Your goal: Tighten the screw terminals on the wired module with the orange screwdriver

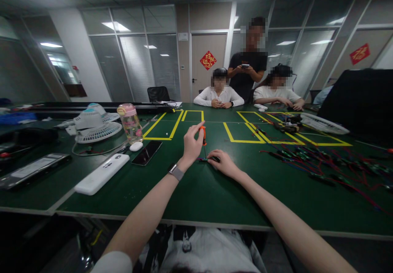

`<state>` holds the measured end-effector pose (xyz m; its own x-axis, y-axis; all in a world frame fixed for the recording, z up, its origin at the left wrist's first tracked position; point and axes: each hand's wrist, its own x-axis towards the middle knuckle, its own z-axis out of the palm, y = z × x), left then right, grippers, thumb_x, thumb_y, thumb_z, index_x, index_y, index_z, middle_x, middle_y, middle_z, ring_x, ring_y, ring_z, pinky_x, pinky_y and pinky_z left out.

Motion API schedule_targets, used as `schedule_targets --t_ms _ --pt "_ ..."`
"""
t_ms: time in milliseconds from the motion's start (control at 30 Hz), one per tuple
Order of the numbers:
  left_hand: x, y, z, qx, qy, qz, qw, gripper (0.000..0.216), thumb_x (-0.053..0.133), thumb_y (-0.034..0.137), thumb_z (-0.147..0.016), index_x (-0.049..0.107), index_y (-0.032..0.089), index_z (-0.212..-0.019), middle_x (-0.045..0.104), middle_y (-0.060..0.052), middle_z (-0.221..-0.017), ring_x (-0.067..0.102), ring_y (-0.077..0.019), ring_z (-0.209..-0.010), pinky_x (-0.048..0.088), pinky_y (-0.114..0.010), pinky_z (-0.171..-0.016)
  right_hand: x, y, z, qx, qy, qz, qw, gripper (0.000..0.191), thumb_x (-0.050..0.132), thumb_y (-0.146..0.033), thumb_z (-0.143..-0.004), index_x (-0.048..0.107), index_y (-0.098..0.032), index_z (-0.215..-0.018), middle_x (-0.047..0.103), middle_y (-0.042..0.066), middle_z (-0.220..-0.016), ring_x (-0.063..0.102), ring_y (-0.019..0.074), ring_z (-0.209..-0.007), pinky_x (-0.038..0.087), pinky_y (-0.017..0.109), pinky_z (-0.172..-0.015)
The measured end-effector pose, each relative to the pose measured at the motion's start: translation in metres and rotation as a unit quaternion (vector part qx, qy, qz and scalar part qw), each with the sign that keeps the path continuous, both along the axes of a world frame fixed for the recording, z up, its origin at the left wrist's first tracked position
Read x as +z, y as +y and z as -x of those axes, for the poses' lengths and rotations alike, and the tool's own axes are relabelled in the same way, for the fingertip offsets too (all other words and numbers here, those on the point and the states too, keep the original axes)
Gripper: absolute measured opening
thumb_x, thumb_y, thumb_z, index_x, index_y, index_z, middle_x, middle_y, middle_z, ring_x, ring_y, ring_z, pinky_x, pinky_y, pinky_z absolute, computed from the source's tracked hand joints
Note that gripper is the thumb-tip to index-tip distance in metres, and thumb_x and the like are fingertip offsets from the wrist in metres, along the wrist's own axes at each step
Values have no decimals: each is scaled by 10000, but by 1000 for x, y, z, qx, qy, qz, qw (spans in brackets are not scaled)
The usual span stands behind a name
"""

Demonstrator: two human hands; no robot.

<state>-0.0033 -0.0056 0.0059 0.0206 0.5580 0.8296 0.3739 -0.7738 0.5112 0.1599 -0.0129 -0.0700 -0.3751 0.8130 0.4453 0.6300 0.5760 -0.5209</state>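
My left hand (193,143), with a watch on its wrist, is closed on the orange handle of a screwdriver (203,135). The screwdriver stands nearly upright, and its thin shaft points down at a small dark part (202,159) on the green table (184,199). At the right of that part, my right hand (223,162) rests low on the table with its fingers closed at the part's edge. A dark piece shows at those fingers; I cannot make out its kind.
On the left are a phone (147,152), a white power bank (102,173), a pink-lidded bottle (130,121) and a white fan (96,125). Tangled wires with small boards (325,162) spread on the right. Yellow tape (245,141) marks the table. Three people are across it.
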Motion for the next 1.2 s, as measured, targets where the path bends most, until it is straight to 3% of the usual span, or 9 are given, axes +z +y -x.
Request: schedule_targets --t_ms 167,367,567,767,967,1067,1200 --pt "0 1 0 55 9 -4 998 233 548 308 -870 652 219 -1058 601 -44 -909 562 -166 -877 450 -303 -836 0 0 0 -3 -2 0 1000 131 589 -215 -814 694 -193 -890 660 70 -966 588 200 -930 438 343 -864" --pt "-1 2 0 -14 -4 12 1000 322 393 228 -941 564 212 -1213 597 -60 -1103 553 -154 -1031 424 -293 -914 1 -1 1 -6 -4 4 1000 139 587 -226 -819 696 -192 -897 659 74 -972 586 201 -932 435 344 -869" --pt "-1 0 -1 42 -2 -5 999 235 553 297 -867 651 216 -1065 562 -31 -885 551 -144 -837 448 -274 -815 2 -2 2 -7 -3 6 1000 134 591 -216 -811 700 -192 -885 660 75 -961 590 202 -926 440 346 -862" --pt "-2 0 -1 -14 -7 18 1000 334 364 234 -951 557 207 -1222 593 -61 -1059 556 -144 -988 430 -278 -887 2 -2 2 -6 -2 7 1000 133 590 -215 -810 699 -191 -883 659 74 -960 591 199 -924 438 342 -865" --pt "-1 -1 -1 43 -6 -6 999 239 550 295 -869 650 203 -1066 559 -35 -893 550 -140 -829 450 -272 -812 1 -1 2 -7 -5 7 1000 135 588 -218 -815 697 -188 -888 660 73 -961 587 200 -932 433 343 -872" --pt "0 -2 0 41 -3 7 999 270 502 296 -894 640 210 -1109 530 -49 -965 550 -141 -893 449 -279 -861 1 -1 2 -7 -4 6 1000 131 590 -219 -814 696 -192 -885 659 71 -959 588 198 -931 433 341 -871" --pt "0 0 0 -8 -4 18 1000 355 355 214 -942 553 200 -1237 567 -79 -1145 538 -160 -1082 418 -318 -964 1 -1 1 -5 -4 5 1000 129 594 -217 -809 696 -197 -886 659 69 -957 587 199 -929 434 343 -869"
